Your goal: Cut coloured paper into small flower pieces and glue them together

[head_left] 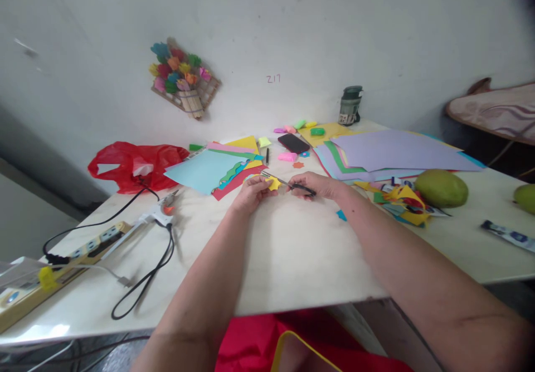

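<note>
Between the fingers of my left hand (252,193) is a small piece of yellow paper (273,183) with a wavy, flower-like edge. My right hand (314,184) is closed around the black handles of a pair of scissors (304,189). The scissor blades point left and lie at the yellow paper; whether they are biting into it I cannot tell. Just beyond my hands lies a small orange paper flower (298,165), and a blue one (305,154) sits behind it. A blue paper scrap (341,215) rests beside my right forearm.
Coloured sheets are stacked left (200,171) and right (413,151). A phone (293,143) and pink clay packet (288,156) lie behind. Paper scraps (403,204) and a green mango (442,188) stand right. Left are a glue gun (161,211), power strip (92,246) and red bag (125,163).
</note>
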Available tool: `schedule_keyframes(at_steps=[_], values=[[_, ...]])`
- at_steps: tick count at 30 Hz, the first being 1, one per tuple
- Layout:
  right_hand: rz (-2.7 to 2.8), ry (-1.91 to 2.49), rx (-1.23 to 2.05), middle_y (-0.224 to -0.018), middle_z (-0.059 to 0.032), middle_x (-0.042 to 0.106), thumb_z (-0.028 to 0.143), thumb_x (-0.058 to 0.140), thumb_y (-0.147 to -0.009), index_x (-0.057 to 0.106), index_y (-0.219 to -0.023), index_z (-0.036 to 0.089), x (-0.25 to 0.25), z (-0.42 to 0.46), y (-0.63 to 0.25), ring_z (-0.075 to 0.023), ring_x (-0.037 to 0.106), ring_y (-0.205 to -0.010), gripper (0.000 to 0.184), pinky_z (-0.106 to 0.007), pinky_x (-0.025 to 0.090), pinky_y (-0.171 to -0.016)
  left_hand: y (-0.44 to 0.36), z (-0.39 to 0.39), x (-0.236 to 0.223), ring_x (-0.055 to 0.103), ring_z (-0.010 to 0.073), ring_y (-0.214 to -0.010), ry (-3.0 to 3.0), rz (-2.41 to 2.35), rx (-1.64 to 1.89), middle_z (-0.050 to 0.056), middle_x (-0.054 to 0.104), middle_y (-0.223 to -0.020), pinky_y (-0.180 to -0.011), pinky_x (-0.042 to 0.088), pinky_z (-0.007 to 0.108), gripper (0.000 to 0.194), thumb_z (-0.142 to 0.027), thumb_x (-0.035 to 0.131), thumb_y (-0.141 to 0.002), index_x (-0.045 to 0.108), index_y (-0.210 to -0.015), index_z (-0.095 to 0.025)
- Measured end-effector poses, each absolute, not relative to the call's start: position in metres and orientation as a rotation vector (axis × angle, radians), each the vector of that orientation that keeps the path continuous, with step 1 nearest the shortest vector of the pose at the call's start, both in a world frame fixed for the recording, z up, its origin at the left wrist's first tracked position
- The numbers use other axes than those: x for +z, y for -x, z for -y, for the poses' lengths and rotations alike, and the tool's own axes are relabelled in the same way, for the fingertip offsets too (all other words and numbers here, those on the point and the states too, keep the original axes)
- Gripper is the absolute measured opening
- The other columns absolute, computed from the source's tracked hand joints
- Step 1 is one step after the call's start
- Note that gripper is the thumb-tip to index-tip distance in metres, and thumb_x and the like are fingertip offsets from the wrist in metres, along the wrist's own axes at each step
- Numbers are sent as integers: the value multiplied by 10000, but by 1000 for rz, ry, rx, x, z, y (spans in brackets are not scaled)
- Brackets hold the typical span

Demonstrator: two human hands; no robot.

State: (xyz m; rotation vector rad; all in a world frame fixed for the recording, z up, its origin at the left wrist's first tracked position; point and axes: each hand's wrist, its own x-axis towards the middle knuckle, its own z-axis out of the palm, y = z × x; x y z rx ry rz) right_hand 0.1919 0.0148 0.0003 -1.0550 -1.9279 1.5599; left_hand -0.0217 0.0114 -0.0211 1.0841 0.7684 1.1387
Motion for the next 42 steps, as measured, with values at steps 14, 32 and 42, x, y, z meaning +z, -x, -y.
schedule_keyframes(at_steps=[14, 32, 42], values=[[1916, 1027, 1575, -446, 76, 430, 353, 634, -683, 588, -863, 147, 0, -16, -193, -71, 402, -389, 277, -198, 242, -357, 21, -8, -18, 622, 124, -535, -1164, -761, 1124, 33, 666, -620, -595, 476, 244, 316, -332, 801, -558, 579, -662, -132], [1907, 1072, 1568, -460, 69, 452, 349, 624, -680, 599, -857, 145, 2, -12, -191, -64, 402, -390, 271, -195, 253, -365, 20, -10, -18, 570, 93, -472, -1132, -791, 1149, 22, 659, -670, -520, 466, 238, 335, -340, 827, -519, 659, -701, -116], [1920, 1060, 1555, -464, 65, 466, 357, 629, -669, 596, -834, 147, 2, -11, -191, -54, 395, -370, 269, -188, 237, -356, 22, -13, -22, 567, 83, -466, -1152, -773, 1134, 7, 649, -658, -516, 451, 225, 303, -321, 817, -566, 623, -687, -122]])
